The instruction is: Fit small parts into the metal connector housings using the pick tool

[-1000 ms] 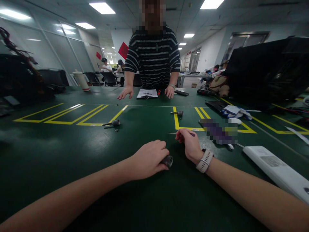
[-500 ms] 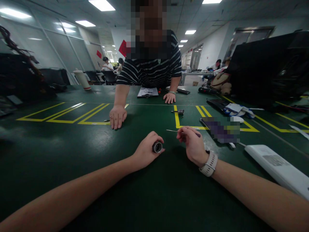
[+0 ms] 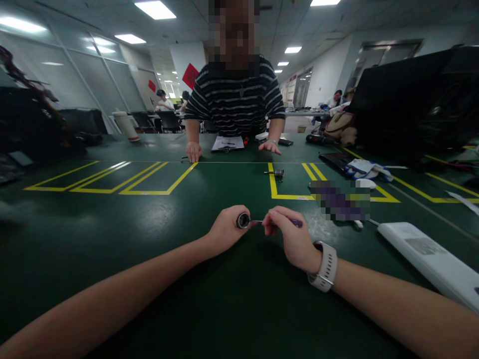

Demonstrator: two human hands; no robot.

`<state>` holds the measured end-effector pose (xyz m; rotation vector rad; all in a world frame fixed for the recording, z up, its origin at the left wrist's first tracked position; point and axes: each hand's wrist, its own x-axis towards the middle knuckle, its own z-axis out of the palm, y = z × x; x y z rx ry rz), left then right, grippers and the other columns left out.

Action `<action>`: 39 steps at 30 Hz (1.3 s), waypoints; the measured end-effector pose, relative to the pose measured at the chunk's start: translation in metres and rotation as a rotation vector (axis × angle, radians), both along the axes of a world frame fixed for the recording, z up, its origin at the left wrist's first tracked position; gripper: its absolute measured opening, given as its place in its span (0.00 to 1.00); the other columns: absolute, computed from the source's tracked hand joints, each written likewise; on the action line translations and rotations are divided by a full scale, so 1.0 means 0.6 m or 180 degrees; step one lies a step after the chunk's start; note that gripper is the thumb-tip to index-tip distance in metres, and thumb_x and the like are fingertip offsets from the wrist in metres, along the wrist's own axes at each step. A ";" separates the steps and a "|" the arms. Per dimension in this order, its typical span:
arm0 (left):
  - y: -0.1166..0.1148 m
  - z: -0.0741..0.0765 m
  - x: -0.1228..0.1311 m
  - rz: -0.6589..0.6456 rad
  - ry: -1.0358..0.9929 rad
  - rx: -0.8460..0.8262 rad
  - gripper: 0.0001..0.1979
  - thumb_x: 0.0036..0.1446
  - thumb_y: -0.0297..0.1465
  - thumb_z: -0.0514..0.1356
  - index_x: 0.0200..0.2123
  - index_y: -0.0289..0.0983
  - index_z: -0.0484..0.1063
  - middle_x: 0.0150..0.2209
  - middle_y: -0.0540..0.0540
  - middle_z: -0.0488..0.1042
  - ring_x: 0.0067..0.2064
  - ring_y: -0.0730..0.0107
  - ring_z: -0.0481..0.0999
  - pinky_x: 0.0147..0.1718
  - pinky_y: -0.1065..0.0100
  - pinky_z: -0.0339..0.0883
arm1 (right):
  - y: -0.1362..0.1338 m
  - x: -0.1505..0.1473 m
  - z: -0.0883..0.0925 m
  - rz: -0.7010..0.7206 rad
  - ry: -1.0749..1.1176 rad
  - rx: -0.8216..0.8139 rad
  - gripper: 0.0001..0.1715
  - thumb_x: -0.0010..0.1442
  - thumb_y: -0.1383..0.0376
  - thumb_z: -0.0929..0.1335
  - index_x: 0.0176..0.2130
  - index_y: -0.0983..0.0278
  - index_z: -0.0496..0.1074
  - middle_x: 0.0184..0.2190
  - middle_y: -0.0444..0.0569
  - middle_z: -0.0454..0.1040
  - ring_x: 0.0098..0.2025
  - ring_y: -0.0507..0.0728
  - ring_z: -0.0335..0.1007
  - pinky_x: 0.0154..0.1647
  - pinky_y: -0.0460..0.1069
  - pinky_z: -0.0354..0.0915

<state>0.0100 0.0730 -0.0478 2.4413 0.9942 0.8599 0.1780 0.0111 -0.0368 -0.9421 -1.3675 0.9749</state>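
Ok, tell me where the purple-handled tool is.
In the head view, the purple-handled tool is right of centre, in the right hand, pointing toward the dark cylinder in the left hand.

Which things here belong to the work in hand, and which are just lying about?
In use: dark metal cylinder (left hand), purple-handled tool (right hand); perhaps also the metal part by the yellow tape.

Seemingly lying about: clipboard, white bottle, blue-and-white cloth, long white box.

Dim overall, bright ceiling panels (image 3: 155,9) overhead, soft glare on the green tabletop (image 3: 157,214), edges stretched.
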 end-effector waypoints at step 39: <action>0.029 -0.005 0.009 -0.0290 -0.0242 0.0310 0.08 0.54 0.28 0.56 0.24 0.36 0.61 0.25 0.52 0.63 0.28 0.74 0.64 0.28 0.71 0.58 | 0.009 -0.006 -0.018 0.0225 0.1268 -0.0713 0.12 0.53 0.64 0.65 0.24 0.64 0.74 0.23 0.47 0.71 0.27 0.53 0.63 0.30 0.49 0.59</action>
